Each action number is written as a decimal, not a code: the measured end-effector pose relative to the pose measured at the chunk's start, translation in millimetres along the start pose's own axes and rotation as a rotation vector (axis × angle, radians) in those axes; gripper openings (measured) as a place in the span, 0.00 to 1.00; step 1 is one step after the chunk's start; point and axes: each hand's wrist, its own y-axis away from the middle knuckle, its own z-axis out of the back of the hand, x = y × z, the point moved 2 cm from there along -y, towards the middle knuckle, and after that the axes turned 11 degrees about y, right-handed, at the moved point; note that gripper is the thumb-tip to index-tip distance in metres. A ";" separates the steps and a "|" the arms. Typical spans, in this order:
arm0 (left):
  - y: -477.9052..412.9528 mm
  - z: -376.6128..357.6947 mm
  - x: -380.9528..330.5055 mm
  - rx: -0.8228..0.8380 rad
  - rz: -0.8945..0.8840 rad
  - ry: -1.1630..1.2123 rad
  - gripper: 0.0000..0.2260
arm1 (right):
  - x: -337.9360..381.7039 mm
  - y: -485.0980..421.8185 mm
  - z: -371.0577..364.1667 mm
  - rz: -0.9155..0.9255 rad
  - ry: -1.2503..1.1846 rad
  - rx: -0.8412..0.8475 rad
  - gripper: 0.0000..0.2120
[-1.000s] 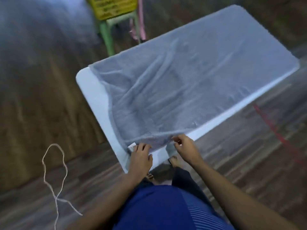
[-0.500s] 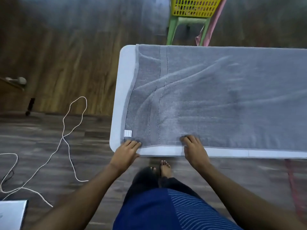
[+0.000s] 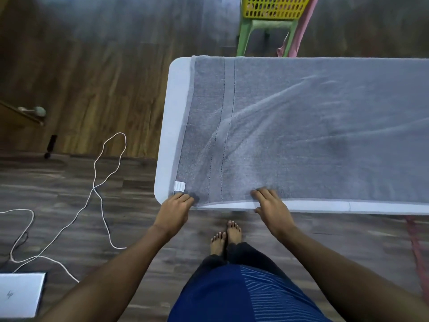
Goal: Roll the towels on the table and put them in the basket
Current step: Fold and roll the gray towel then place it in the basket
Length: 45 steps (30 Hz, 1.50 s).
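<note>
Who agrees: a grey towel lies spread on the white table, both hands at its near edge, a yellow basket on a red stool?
No: the head view shows the stool under the yellow basket is green, not red. The grey towel, white table, left hand and right hand are as stated.

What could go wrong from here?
Diagonal creases cross the grey towel; rolled in, they could skew the roll. Both the left hand and right hand sit near one end of its near edge, so the roll may start unevenly. The white cable loops near the feet: trip risk.
</note>
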 end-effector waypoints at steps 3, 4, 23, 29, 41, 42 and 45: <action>5.3 0.7 1.6 0.043 0.009 0.016 0.11 | -0.4 5.4 -3.3 0.005 -0.023 -0.031 0.18; 8.8 0.2 1.1 0.054 0.007 0.018 0.11 | 0.9 7.2 -4.5 0.000 -0.029 -0.038 0.15; 64.6 -15.1 -10.4 0.069 0.091 -0.008 0.06 | 29.9 63.9 -29.9 -0.078 -0.043 0.086 0.13; 34.3 -25.0 -38.8 0.042 0.121 0.032 0.11 | 2.5 75.7 -18.1 -0.323 -0.302 0.137 0.12; -79.8 -101.2 -231.5 0.117 -0.144 0.204 0.12 | -185.1 137.2 13.9 -0.607 -0.355 -0.039 0.11; -89.6 -110.0 -249.0 0.106 -0.149 0.206 0.11 | -207.3 141.2 16.3 -0.591 -0.326 -0.081 0.11; -121.9 -140.6 -301.8 0.069 -0.106 0.200 0.08 | -277.4 154.7 26.0 -0.515 -0.166 -0.190 0.16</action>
